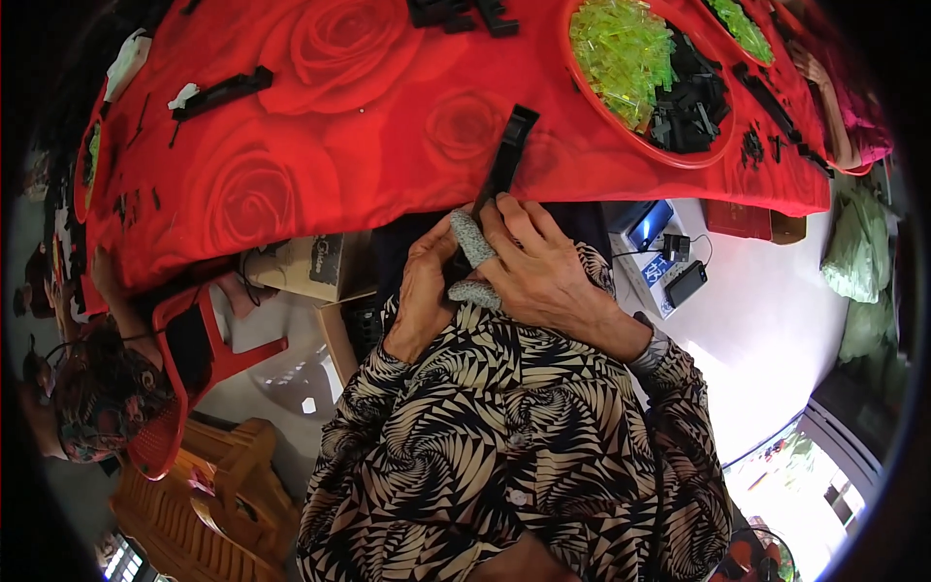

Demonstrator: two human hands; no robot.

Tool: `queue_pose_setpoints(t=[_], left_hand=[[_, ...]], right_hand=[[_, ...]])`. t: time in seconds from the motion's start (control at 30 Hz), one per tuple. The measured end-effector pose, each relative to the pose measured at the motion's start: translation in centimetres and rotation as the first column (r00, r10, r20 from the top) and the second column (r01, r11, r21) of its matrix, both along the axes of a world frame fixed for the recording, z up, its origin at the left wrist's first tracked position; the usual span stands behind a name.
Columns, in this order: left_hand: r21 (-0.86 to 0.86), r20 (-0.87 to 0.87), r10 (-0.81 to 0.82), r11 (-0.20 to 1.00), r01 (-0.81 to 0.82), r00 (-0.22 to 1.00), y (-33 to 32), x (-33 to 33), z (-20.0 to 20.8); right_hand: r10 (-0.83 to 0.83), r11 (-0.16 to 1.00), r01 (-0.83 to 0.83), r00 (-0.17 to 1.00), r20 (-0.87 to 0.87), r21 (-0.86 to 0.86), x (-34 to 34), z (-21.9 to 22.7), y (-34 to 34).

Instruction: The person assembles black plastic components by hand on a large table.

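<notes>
A long black plastic part (pixel 505 160) slants up from between my hands over the near edge of the red tablecloth; its far end is hollowed. My right hand (pixel 540 260) is closed on it, with grey knitted covers on the thumb and one finger. My left hand (pixel 424 287) is curled around the lower end, which is mostly hidden behind the fingers. Beyond my right hand stands a round red basin (pixel 652 161) with yellow-green translucent pieces (pixel 621 60) and black plastic pieces (pixel 690 102) in it.
Another long black part (pixel 225 93) lies at the table's left, and black parts (pixel 464 14) lie at the far edge. Co-workers sit at both sides; one arm (pixel 836 116) shows at right. A red chair (pixel 208 335) is at left. Phones lie on a white box (pixel 648 264) below the table.
</notes>
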State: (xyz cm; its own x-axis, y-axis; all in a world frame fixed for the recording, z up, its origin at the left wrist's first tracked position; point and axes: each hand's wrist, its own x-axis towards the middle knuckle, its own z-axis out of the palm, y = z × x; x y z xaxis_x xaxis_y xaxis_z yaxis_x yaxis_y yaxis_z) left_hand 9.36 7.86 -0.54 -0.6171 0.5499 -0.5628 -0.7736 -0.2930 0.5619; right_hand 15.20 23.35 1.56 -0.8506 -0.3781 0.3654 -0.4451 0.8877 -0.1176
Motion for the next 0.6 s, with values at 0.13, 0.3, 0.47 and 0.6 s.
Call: queue_pose_setpoints(t=[0.13,0.3,0.47,0.6], left_hand=[[-0.026,0.012,0.02,0.999,-0.019,1.0,0.0,0.0,0.2],[-0.068,0.026,0.031,0.997,-0.029,0.999,0.0,0.3,-0.5],[-0.073,-0.004,0.036,0.997,-0.036,0.999,0.2,0.3,-0.6],[-0.123,0.012,-0.002,0.992,0.004,1.0,0.0,0.0,-0.4]], right_hand=[[-0.015,0.998,0.016,1.0,-0.015,0.058,0.0,-0.3,-0.4],[-0.006,0.996,0.004,1.0,-0.022,-0.094,0.5,-0.3,0.4],[-0.022,0.992,0.019,0.999,-0.028,-0.128,0.5,-0.3,0.7],[-0.047,0.996,0.046,0.999,-0.01,-0.07,0.1,0.0,0.6]])
